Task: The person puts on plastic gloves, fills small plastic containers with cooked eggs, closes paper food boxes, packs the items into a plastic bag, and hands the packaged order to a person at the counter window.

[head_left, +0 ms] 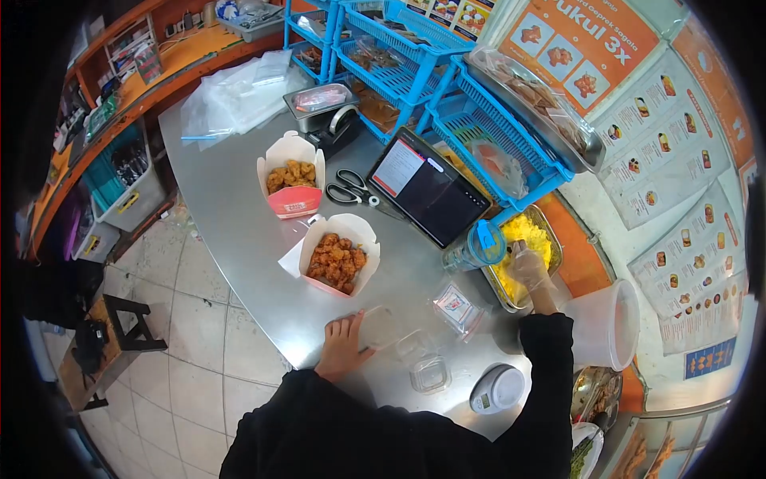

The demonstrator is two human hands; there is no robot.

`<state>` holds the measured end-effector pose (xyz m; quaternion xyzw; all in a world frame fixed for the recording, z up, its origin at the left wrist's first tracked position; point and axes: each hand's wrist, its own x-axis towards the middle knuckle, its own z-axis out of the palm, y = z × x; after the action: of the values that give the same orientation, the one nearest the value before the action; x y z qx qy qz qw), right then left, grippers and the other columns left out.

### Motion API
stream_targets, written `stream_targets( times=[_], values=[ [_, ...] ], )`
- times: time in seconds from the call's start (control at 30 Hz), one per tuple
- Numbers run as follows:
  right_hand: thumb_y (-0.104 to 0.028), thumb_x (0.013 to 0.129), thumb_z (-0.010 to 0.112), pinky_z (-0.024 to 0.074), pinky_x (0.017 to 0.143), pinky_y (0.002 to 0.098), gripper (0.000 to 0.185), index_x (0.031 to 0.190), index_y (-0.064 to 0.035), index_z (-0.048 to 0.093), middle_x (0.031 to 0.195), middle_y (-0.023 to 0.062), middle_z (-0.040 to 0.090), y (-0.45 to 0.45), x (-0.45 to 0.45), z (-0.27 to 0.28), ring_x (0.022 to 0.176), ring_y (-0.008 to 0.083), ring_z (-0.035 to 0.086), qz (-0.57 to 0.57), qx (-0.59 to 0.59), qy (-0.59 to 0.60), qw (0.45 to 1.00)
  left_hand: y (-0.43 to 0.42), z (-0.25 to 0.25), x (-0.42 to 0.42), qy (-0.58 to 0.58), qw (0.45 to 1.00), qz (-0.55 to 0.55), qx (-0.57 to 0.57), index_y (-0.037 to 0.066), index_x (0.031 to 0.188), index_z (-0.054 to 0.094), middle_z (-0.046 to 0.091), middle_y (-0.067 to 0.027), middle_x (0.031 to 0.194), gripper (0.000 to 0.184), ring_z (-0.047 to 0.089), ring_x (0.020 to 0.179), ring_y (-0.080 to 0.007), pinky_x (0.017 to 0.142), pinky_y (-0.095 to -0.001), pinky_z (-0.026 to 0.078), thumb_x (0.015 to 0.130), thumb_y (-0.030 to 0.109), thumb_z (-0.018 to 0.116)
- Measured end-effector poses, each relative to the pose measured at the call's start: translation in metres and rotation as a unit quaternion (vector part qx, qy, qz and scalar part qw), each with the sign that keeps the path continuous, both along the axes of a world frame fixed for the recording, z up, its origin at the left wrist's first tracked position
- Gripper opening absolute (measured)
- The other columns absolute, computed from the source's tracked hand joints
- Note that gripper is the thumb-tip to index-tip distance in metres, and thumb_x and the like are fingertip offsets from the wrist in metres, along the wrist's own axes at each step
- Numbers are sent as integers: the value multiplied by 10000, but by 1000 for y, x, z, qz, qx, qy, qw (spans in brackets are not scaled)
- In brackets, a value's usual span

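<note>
My bare left hand (pixel 343 346) rests on the steel counter, thumb and fingers at the near edge of a clear plastic container (pixel 384 326). Beside it lie more clear plastic pieces, among them a small square tub (pixel 431 374). My right hand (pixel 528 267), in a clear plastic glove, is down in a metal tray (pixel 561 254) of crumbly yellow food (pixel 533 231). Its fingers are closed; what they hold is hidden. Two open paper boxes hold fried chicken pieces: a far box (pixel 297 206) and a nearer box (pixel 363 231) with darker, glazed pieces (pixel 336 262).
A digital scale (pixel 498 389) stands at the near right. Around the right hand are a blue-lidded cup (pixel 471 249), a sealed packet (pixel 457 310) and a white bucket (pixel 604 327). Farther off are a tablet (pixel 429 188), scissors (pixel 349 188) and blue racks (pixel 391 56).
</note>
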<state>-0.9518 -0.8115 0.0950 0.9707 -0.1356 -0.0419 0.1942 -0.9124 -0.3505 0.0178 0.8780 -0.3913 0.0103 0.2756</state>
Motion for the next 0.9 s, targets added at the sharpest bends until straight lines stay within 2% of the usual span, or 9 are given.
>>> stream_targets(
  times=[0.13, 0.23, 0.43, 0.53, 0.63, 0.7, 0.77, 0.83, 0.9],
  values=[
    [-339, 716, 519, 472, 764, 349, 504, 1115, -33, 487, 1063, 128, 532, 33, -2, 31, 938, 261, 555, -70, 78, 86, 991, -1, -1, 0, -5, 1000, 0, -7, -31, 1264, 315, 454, -163, 1053, 804, 428, 926, -317, 834, -436, 322, 693, 457, 603],
    [-372, 717, 531, 467, 773, 344, 535, 1125, -28, 481, 1063, 139, 531, 9, -3, 5, 968, 256, 541, 5, 29, 126, 992, 0, -5, 0, -3, 1000, -7, -1, -32, 1278, 272, 441, -171, 1070, 844, 415, 943, -321, 839, -434, 308, 684, 455, 620],
    [-350, 752, 497, 463, 756, 317, 528, 1102, 44, 453, 927, 138, 592, -31, -11, -44, 838, 285, 571, 32, -14, 129, 991, 1, 0, 0, 3, 1000, -5, -10, -28, 1267, 312, 450, -161, 1053, 797, 418, 929, -312, 830, -427, 319, 703, 462, 590],
    [-206, 753, 516, 477, 674, 317, 421, 1137, -36, 481, 914, 126, 593, -40, -25, -70, 742, 243, 585, 107, -232, 134, 958, 1, -1, 0, -11, 1000, -2, -10, -27, 1269, 310, 448, -160, 1053, 799, 417, 930, -308, 830, -424, 318, 704, 463, 590],
    [-93, 729, 562, 460, 596, 285, 387, 1109, -61, 496, 825, 94, 593, 6, -15, -23, 690, 177, 570, 8, 107, -10, 994, 2, -2, 0, -15, 1000, -2, -20, -23, 1270, 310, 450, -155, 1052, 798, 419, 929, -301, 829, -419, 321, 705, 466, 589],
    [-59, 724, 592, 441, 559, 270, 382, 1094, -80, 502, 782, 48, 571, 10, -23, -29, 652, 146, 549, -153, 504, -238, 816, 2, 1, 0, -19, 1000, -2, -22, -22, 1270, 311, 451, -152, 1053, 799, 420, 933, -295, 826, -416, 323, 701, 463, 595],
    [-85, 734, 619, 443, 549, 273, 384, 1098, -103, 497, 774, 28, 563, 11, -25, -26, 630, 142, 540, -235, 604, -281, 707, 4, 3, 0, -25, 999, -4, -25, -20, 1269, 312, 452, -149, 1056, 799, 423, 937, -288, 823, -412, 324, 697, 457, 602],
    [-173, 761, 643, 466, 565, 295, 397, 1121, -130, 483, 800, 33, 568, 24, -20, 1, 624, 164, 544, -259, 475, -173, 823, 5, 0, 0, -32, 999, -9, -32, -19, 1267, 312, 453, -147, 1060, 798, 426, 940, -283, 820, -407, 325, 693, 447, 610],
    [-141, 771, 628, 398, 457, 265, 368, 1109, -135, 482, 756, 19, 546, 10, -33, -7, 524, 129, 482, -271, 558, -232, 750, 6, 1, 0, -29, 999, -3, -34, -20, 1265, 312, 453, -148, 1065, 793, 429, 943, -283, 817, -401, 325, 690, 433, 617]
  ],
)
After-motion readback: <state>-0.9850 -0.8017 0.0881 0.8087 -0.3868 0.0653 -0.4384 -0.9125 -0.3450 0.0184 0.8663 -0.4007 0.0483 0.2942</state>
